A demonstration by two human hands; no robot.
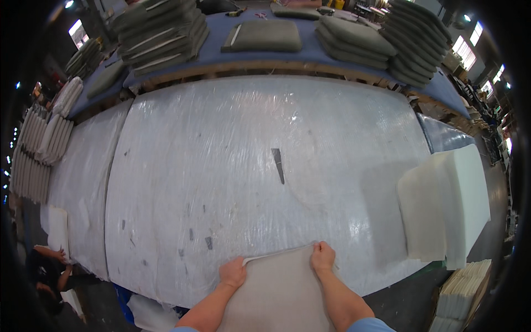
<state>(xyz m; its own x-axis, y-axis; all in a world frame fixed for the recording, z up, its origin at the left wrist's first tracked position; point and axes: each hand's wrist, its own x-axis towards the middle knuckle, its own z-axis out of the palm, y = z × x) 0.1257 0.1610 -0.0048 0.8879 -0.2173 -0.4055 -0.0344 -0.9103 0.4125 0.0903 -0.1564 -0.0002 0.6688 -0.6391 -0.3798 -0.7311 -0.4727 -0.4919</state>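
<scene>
My left hand (233, 271) and my right hand (323, 257) are each closed on a far corner of a light grey-beige fabric cushion cover (279, 290). Its far edge is stretched between them, and a white layer shows along that edge near the left hand. The cover hangs toward me over the near edge of a table (249, 166) wrapped in clear plastic. Whether it has padding inside I cannot tell. Farther off on the plastic lies a dark grey, narrow strip (278, 165).
White foam slabs (462, 202) stand at the table's right, above stacked white sheets (460, 296). Grey cushions (263, 36) are piled on a blue table (218, 58) behind. Stacked pale cushions (33, 160) fill the left side. A co-worker's hand (54, 254) shows at lower left.
</scene>
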